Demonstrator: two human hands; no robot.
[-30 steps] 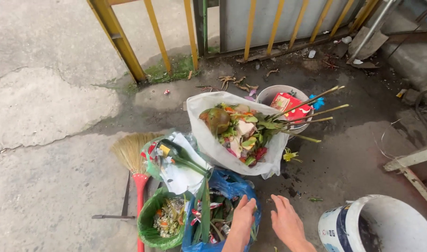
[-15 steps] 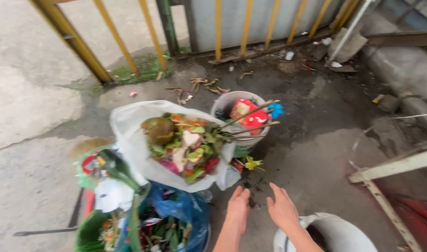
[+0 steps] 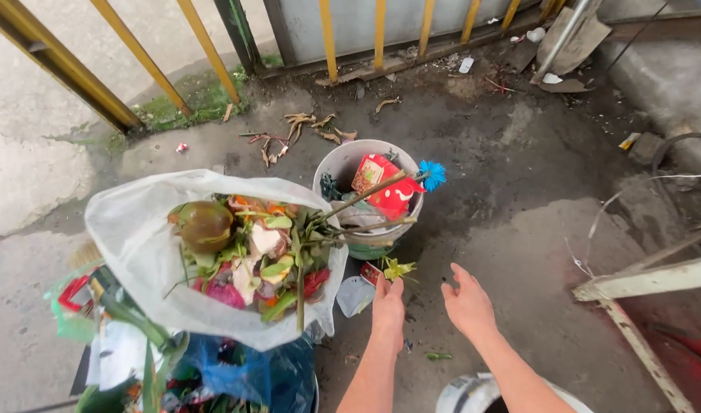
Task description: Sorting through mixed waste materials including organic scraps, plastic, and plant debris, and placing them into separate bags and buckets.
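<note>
Head view looks down at a dirty grey concrete floor (image 3: 534,252) with bags of rubbish on it. Both bare hands reach out over the floor, palms down, and hold nothing.

Left hand (image 3: 388,306) has its fingers close together and straight. Its fingertips are just beside a small yellow-green flower scrap (image 3: 397,268) and a bit of red wrapper (image 3: 370,273) lying on the floor; I cannot tell if they touch. A crumpled piece of clear plastic (image 3: 355,295) lies just left of this hand.

Right hand (image 3: 467,303) is spread a little, with the thumb sticking out to the side. It hovers over bare floor, near the left hand but apart from it.

Just past the flower scrap stands a round grey plastic bucket (image 3: 337,164). It holds a red paper packet (image 3: 383,186), a blue tuft (image 3: 432,173) and some long thin sticks (image 3: 363,195).

To the left sits a big white plastic bag (image 3: 136,237), open at the top and full of green leaves, flower bits and a round green-brown fruit (image 3: 204,225). Below it is a blue plastic bag (image 3: 251,375), also stuffed with rubbish. A white plastic bucket (image 3: 465,394) peeks in at the bottom edge, under the right arm.

Far back stands a yellow metal fence (image 3: 140,53), with dry brown leaves (image 3: 304,126) lying near it.
</note>
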